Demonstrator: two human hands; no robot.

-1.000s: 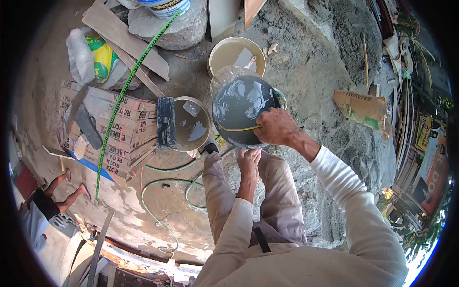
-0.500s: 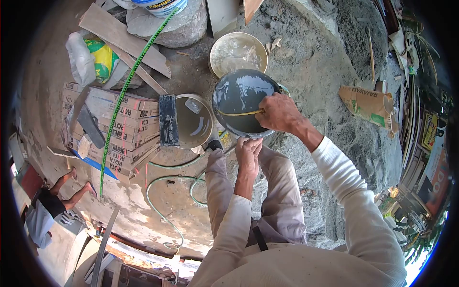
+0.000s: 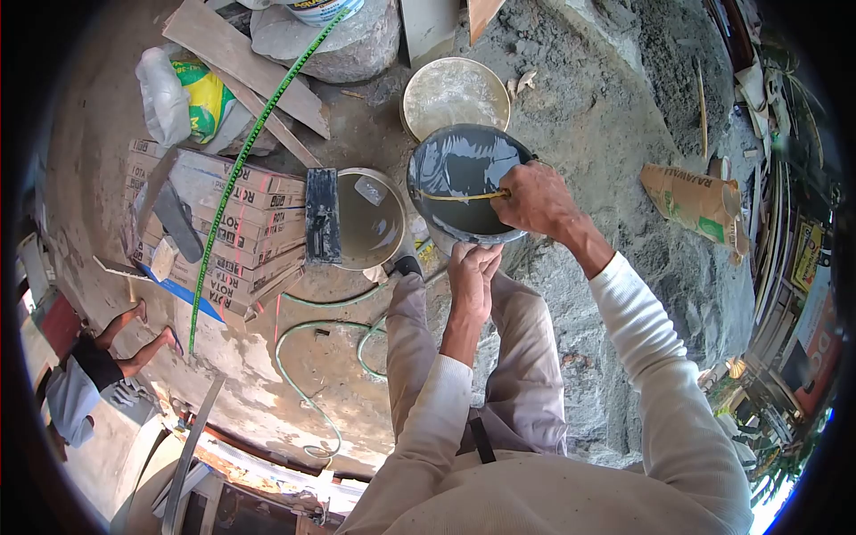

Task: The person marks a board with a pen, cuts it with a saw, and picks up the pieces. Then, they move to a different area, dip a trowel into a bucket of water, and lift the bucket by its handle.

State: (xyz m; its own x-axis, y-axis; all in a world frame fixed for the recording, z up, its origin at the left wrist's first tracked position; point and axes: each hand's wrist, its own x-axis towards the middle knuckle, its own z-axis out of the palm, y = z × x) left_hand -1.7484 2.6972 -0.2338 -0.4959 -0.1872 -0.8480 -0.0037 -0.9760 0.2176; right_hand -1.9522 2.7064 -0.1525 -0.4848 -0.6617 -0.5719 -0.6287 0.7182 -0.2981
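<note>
A dark bucket [image 3: 459, 160] with grey liquid inside is lifted in front of my knees, tilted away from me. My right hand [image 3: 538, 201] is closed round its thin yellow handle [image 3: 459, 195] at the right side. Under the near side of the bucket is my left hand [image 3: 473, 267], gripping its lower edge; its fingertips are partly hidden. Just beyond the bucket, a round pale basin [image 3: 456, 89] with a whitish residue lies on the ground. Left of the bucket stands a pail of murky liquid [image 3: 379, 234], with a dark flat tool [image 3: 322, 216] against its rim.
Stacked tile cartons [image 3: 241, 223] stand at left, crossed by a green strap-like line [image 3: 239, 169]. A green hose [image 3: 308, 325] loops across the floor. Wet grey cement mix [image 3: 615, 178] spreads at right, near a torn paper bag [image 3: 691, 201]. Another person [image 3: 89, 374] is at far left.
The bucket has shifted slightly up and right in view and tilts more away from me, its liquid gathering toward the far side. Both hands have moved along with it.
</note>
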